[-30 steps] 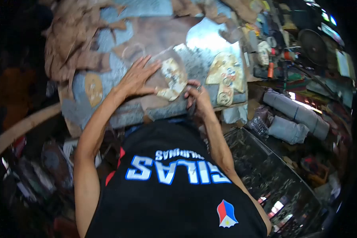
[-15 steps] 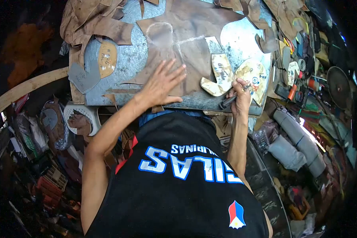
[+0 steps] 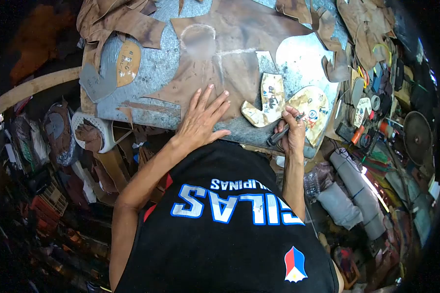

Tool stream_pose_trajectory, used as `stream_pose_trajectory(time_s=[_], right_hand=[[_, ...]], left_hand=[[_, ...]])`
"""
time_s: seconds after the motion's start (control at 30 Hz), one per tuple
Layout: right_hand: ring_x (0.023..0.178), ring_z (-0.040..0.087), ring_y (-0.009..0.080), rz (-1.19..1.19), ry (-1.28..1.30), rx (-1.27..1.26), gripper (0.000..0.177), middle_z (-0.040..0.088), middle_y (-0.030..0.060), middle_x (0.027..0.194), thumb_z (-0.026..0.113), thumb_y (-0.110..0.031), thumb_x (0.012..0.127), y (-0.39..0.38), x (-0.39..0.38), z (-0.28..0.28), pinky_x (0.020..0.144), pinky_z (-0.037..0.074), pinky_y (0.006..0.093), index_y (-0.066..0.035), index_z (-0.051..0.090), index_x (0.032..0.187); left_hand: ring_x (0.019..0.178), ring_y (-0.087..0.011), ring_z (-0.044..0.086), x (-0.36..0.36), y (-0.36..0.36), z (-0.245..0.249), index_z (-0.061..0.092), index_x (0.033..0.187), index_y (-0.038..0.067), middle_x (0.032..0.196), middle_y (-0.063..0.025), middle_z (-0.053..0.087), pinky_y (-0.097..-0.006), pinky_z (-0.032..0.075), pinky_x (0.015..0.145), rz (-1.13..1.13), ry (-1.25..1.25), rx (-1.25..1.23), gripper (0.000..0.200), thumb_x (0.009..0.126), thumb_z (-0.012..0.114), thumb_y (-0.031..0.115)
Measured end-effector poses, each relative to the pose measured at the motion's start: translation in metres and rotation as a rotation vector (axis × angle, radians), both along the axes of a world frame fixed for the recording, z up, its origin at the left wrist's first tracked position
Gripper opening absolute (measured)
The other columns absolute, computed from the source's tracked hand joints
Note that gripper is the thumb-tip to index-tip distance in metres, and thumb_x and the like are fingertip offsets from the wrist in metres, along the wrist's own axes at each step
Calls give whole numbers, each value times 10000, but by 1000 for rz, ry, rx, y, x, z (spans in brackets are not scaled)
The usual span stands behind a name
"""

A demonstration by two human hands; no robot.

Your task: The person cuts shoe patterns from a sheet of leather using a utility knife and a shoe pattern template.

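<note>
My left hand (image 3: pixel 204 116) lies with spread fingers on a brown leather piece (image 3: pixel 230 36) that carries light chalk-like lines. My right hand (image 3: pixel 292 132) is closed around a dark-handled tool (image 3: pixel 277 137) near the table's front edge. Just left of that hand rests a curved, cream-coloured pattern piece (image 3: pixel 273 100) with handwriting. A rounded cream pattern (image 3: pixel 310 103), also written on, lies beyond and to the right of my right hand.
The grey metal-topped table (image 3: pixel 156 68) bears leather scraps (image 3: pixel 132 29) at the back left. On its left lie a tan pattern (image 3: pixel 128 63) and a grey pattern (image 3: pixel 97 80). A white stool (image 3: pixel 111 134) stands below left; rolled material (image 3: pixel 359 193) lies lower right.
The view has shifted and tilted slightly. My left hand still lies spread on the leather, closer to its front edge, and my right hand still holds the dark tool.
</note>
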State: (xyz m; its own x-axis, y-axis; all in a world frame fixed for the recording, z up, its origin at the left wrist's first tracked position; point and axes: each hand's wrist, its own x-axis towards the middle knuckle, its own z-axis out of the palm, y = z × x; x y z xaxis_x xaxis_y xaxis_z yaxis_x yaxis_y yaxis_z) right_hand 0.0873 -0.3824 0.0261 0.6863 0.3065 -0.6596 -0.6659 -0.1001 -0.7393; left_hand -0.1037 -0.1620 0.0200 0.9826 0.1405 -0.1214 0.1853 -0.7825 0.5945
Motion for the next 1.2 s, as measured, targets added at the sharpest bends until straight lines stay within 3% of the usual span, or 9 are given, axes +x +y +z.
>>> stream_pose_trajectory(time_s=[0.2,0.43,0.53,0.63,0.73,0.83,0.87,1.0,1.2], right_hand=[[513,517,133,53,15,-15,232,552,33,711,640,-92,898,1,5,4,489,471,300,-21,554,1101],[500,504,132,72,56,-28,222,520,28,642,617,-76,903,-1,6,1,482,465,293,-18,558,1109],[509,523,125,113,46,7,221,553,46,723,614,-61,912,-4,9,-2,476,479,291,4,542,1110],[508,521,123,105,44,-10,218,554,43,725,619,-65,911,-2,5,-2,476,480,288,0,550,1108],[508,524,120,81,44,-2,214,558,33,721,635,-75,905,-6,6,-4,479,481,285,-21,563,1099],[515,526,119,61,33,9,216,561,29,727,640,-80,903,-3,2,1,486,479,287,-28,564,1099],[511,517,120,46,23,-1,214,570,33,733,647,-82,901,1,-2,4,498,475,280,-21,567,1090],[519,512,117,104,-6,-24,189,585,44,753,652,-79,895,25,-28,10,518,470,264,-5,570,1049],[518,514,120,26,72,-2,212,554,39,712,627,-75,906,44,-74,18,506,482,274,-10,532,1085]], left_hand=[[1433,-383,204,-10,-14,2,487,1364,70,1520,-95,352,-554,157,1168,52,12,6,756,781,713,495],[1431,-312,248,-60,-20,20,540,1302,72,1491,-72,402,-540,167,1169,88,65,-9,594,839,680,416],[1417,-312,283,-69,-18,24,545,1294,72,1478,-76,420,-534,199,1158,133,88,10,581,835,695,395],[1356,-332,391,-78,-12,28,578,1255,38,1424,-125,482,-501,289,1124,202,59,-40,525,831,725,309],[1165,-389,558,-78,-7,28,608,1161,-48,1247,-221,587,-431,457,984,568,-170,-235,404,829,727,149],[1152,-364,573,-76,1,30,612,1162,-50,1246,-216,592,-413,460,980,654,-134,-350,394,844,718,158],[1195,-317,573,-77,4,31,603,1207,-36,1275,-197,595,-375,458,998,632,-98,-361,414,848,719,134],[1172,-321,582,-80,16,30,607,1199,-34,1236,-194,617,-384,462,986,596,-70,-390,406,844,718,129],[1125,-344,584,-78,42,28,627,1159,-20,1184,-183,636,-416,465,963,428,-184,-194,381,823,724,132]])
